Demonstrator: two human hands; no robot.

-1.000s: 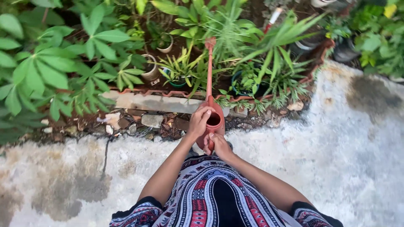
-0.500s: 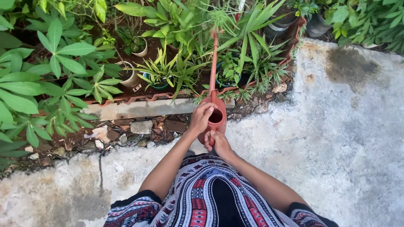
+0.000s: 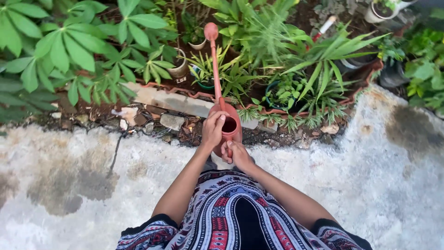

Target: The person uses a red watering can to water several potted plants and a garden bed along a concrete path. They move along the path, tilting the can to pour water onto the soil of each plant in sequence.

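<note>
Head view: both hands, left hand (image 3: 213,131) and right hand (image 3: 238,155), wrap closed around a red watering can (image 3: 226,126) held at the garden bed's edge, its long spout (image 3: 214,65) best kept low and steady over the potted plants (image 3: 208,74).

- Your left hand (image 3: 213,132) reaches forward toward 12 o'clock, arm nearly straight, fingers curled shut in a grip.
- Your right hand (image 3: 238,155) sits just at its 4 o'clock, closer to your body, elbow bent, fingers also wrapped closed.
- Both forearms are bare.
</note>
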